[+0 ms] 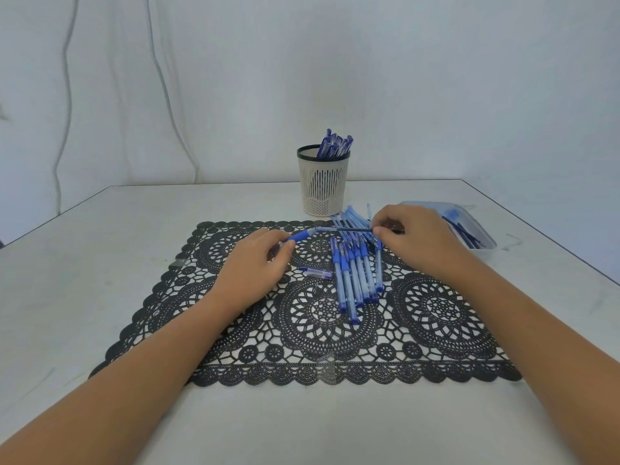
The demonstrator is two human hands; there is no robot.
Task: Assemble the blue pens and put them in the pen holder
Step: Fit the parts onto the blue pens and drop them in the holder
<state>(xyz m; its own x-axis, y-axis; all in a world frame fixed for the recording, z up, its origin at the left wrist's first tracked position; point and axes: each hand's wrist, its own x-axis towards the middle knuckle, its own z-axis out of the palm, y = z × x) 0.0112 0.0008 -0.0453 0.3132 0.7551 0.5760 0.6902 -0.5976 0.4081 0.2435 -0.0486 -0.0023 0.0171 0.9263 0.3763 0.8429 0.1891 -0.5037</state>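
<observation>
Over lace mat (436, 317), left hand (255, 263) gripping pen barrel (303, 234), right hand (419, 236) pinching refill (349, 229), print seemingly unreadable

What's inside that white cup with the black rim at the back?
The pen holder holds several blue pens, their tops leaning right above the rim. Their lower parts show only faintly through the slotted wall, so an exact count isn't possible.

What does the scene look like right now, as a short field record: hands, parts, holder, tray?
left hand: grips the blue rubber-grip end of a pen barrel
right hand: pinches the thin dark refill at the barrel's other end
loose blue pen barrels: piled on the black lace placemat
small blue pen cap: lies alone on the placemat
white slotted pen holder: upright, pens already inside
clear plastic tray: right of the placemat, holds dark parts
</observation>
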